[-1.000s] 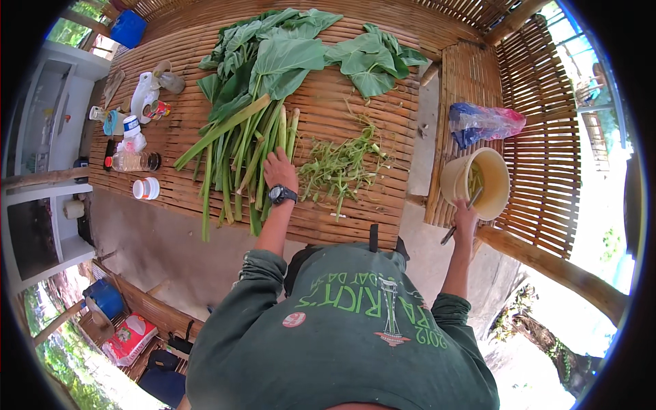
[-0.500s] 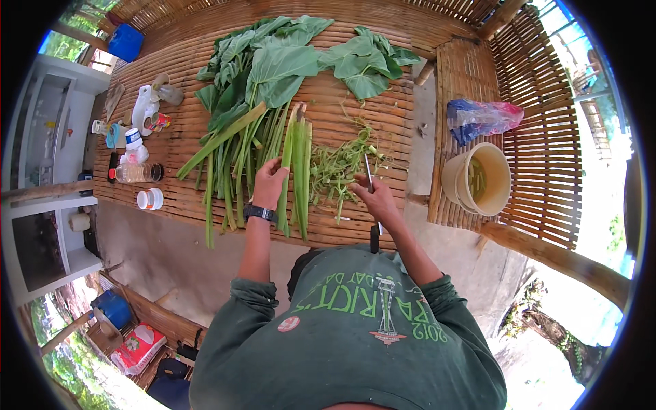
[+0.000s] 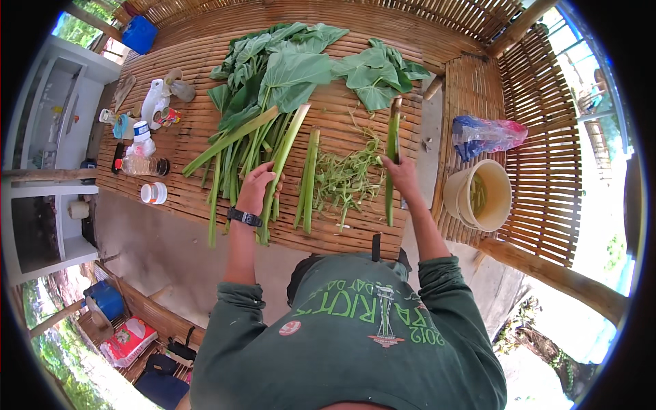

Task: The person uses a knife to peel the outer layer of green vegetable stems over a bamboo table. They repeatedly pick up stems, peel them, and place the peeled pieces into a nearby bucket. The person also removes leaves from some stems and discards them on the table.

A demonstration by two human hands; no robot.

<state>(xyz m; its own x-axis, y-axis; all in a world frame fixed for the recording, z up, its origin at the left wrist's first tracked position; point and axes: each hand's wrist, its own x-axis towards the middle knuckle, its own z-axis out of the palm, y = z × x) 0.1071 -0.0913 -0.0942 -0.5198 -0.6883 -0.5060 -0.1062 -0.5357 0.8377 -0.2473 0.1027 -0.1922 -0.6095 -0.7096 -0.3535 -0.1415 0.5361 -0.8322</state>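
Note:
My left hand (image 3: 254,188), wearing a black wristwatch, is closed around a long thick green leaf stalk (image 3: 292,137). A second stalk (image 3: 393,137), dark at its top end, stands in the grip of my right hand (image 3: 403,176) by the table's right side. A small shiny bit shows by my right wrist; I cannot tell whether it is the knife. Between my hands lie cut stalks (image 3: 308,181) and a heap of thin green peelings (image 3: 345,178). Left of them is a pile of stalks (image 3: 236,164), with large green leaves (image 3: 290,72) beyond.
Bottles (image 3: 140,166), a white jar (image 3: 154,193) and other containers stand on the bamboo table's (image 3: 184,102) left. On the right bench are nested cream buckets (image 3: 502,198), with stalk pieces inside, and a blue-and-pink plastic bag (image 3: 486,135). More leaves (image 3: 372,72) lie at the far right.
My hands have moved apart. The left has carried its stalk leftward; the right has gone rightward and now grips a stalk. The knife seen at my right hand is no longer plainly visible.

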